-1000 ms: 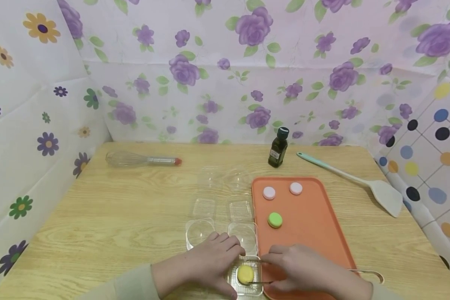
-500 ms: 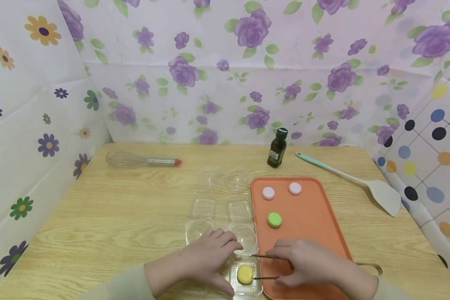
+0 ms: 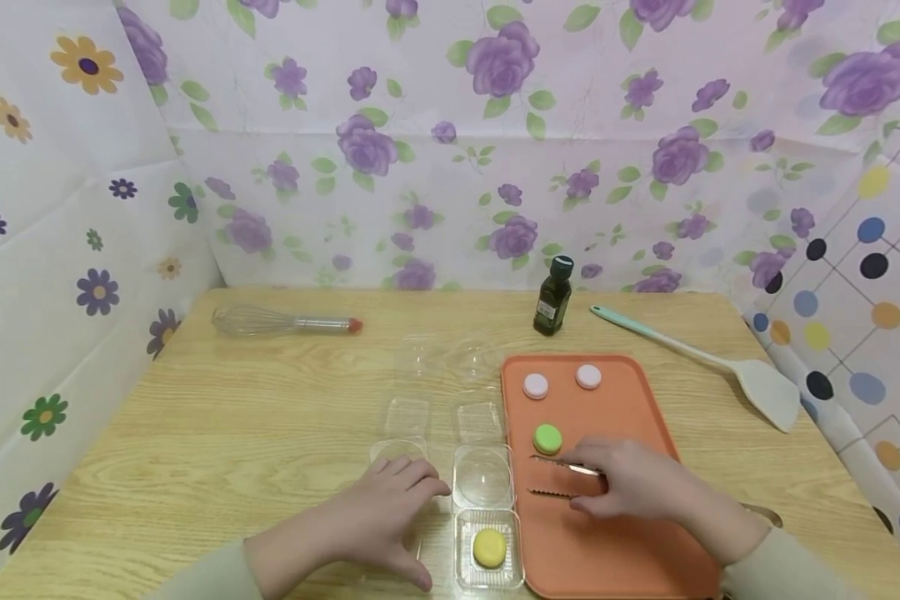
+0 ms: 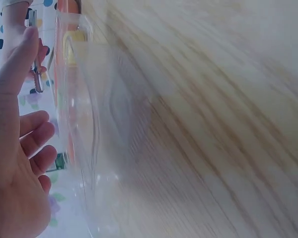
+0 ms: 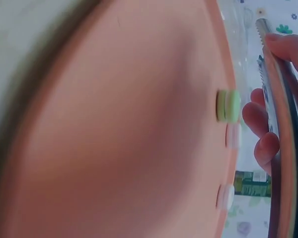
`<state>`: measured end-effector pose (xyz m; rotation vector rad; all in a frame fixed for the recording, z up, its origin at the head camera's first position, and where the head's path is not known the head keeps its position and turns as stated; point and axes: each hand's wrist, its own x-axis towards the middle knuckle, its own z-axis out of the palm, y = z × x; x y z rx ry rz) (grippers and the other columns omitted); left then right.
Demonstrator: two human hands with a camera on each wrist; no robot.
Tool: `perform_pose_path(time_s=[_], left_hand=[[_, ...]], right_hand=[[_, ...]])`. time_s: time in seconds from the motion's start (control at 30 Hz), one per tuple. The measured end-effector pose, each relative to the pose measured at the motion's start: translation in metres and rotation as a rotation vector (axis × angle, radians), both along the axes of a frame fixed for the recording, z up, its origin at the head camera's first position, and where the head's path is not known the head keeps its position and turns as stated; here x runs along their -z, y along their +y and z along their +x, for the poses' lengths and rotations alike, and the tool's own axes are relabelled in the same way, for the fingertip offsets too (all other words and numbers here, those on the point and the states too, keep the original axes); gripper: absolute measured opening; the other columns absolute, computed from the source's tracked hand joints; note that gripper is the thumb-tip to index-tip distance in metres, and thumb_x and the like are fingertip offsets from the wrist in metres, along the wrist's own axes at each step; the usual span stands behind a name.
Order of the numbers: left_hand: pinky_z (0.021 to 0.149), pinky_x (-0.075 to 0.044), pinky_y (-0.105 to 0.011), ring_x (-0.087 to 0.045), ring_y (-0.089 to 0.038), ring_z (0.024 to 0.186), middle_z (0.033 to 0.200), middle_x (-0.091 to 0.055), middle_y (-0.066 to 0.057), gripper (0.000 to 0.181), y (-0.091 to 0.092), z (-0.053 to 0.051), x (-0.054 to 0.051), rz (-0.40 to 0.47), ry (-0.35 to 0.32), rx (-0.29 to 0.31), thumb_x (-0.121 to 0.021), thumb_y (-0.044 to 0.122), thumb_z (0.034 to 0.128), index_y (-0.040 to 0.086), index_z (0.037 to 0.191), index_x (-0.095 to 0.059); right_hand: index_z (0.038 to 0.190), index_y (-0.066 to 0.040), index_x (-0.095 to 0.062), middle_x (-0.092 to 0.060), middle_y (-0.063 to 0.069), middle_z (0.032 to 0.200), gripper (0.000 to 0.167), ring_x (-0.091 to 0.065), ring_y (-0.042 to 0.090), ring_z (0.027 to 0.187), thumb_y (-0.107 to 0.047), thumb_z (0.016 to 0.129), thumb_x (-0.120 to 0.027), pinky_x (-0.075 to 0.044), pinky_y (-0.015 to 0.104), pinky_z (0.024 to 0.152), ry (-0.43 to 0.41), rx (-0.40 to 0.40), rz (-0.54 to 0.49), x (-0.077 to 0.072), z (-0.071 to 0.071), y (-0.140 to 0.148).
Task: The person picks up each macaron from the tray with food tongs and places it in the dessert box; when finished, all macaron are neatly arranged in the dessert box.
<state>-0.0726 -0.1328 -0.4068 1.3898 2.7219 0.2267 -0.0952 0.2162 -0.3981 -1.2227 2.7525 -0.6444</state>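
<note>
Beige sleeve (image 3: pixel 210 575) ends behind the left hand (image 3: pixel 375 518), fingers loosely spread, thumb apart. Between its three and four o'clock, a domed yellow macaron (image 3: pixel 489 548) lies in a ribbed clear plastic container (image 3: pixel 510 575). A green two-layered macaron (image 3: pixel 547 439) sits on an orange tray (image 3: pixel 592 558) near serrated metal tongs (image 3: pixel 585 471), and at ten o'clock from the right hand (image 3: pixel 636 483), which pinches those tongs.

Tongs (image 3: pixel 585 470) in right grip (image 3: pixel 632 480) near green macaron (image 3: pixel 547 438)
</note>
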Motion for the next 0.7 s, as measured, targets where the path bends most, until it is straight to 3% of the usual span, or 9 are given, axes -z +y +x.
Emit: perform_pose_path(time_s=[0.2, 0.4, 0.7], left_hand=[[0.081, -0.033, -0.030, -0.042, -0.013, 0.106, 0.120, -0.046, 0.006, 0.090, -0.014, 0.004, -0.001, 0.026, -0.044, -0.026, -0.068, 0.073, 0.0589, 0.014, 0.125, -0.051], [0.081, -0.035, -0.031, -0.041, -0.013, 0.104, 0.120, -0.047, 0.005, 0.091, -0.025, 0.006, 0.003, 0.072, -0.046, -0.033, -0.063, 0.075, 0.0602, 0.013, 0.125, -0.051], [0.080, -0.033, -0.030, -0.042, -0.011, 0.100, 0.117, -0.047, 0.007, 0.090, -0.039, 0.010, 0.014, 0.102, 0.014, -0.055, -0.065, 0.077, 0.0572, 0.016, 0.122, -0.052]], right_hand=[[0.113, -0.013, -0.066, -0.061, -0.007, 0.094, 0.038, -0.048, 0.003, 0.068, -0.030, 0.079, -0.074, -0.045, 0.023, 0.063, 0.022, 0.046, 0.035, 0.001, -0.007, 0.006], [0.111, -0.012, -0.067, -0.063, -0.006, 0.095, 0.041, -0.057, 0.007, 0.078, -0.033, 0.077, -0.075, -0.049, 0.027, 0.066, 0.076, 0.108, 0.051, 0.010, -0.014, 0.014], [0.110, -0.011, -0.066, -0.063, -0.005, 0.096, 0.042, -0.060, 0.012, 0.083, -0.036, 0.077, -0.075, -0.051, 0.032, 0.068, 0.070, 0.183, 0.105, 0.013, -0.023, 0.024]])
